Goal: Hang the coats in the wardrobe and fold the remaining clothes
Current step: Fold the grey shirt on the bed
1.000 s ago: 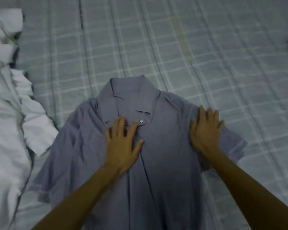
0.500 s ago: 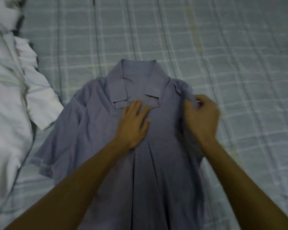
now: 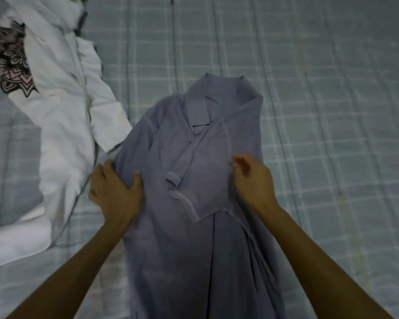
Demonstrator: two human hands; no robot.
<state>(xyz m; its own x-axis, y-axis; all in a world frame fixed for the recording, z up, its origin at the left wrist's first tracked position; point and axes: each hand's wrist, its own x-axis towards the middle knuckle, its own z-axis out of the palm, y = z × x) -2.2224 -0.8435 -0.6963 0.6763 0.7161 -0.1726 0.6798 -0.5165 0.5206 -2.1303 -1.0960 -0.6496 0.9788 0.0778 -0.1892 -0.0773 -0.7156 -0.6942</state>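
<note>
Shirt [image 3: 194, 249] ran 12 to 6 (collar at 12); left hand [image 3: 115, 192] gripped its 9 o'clock edge, right hand [image 3: 253, 180] pinched the 3 o'clock fold

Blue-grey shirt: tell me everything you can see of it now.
The shirt is thin, dull blue-grey cloth with a collar, lying front up on the checked bedspread, collar away from the person. Its right-side sleeve is folded across the chest. The left hand grips its left edge; the right hand pinches the folded edge. A white garment lies against its left side.
</note>
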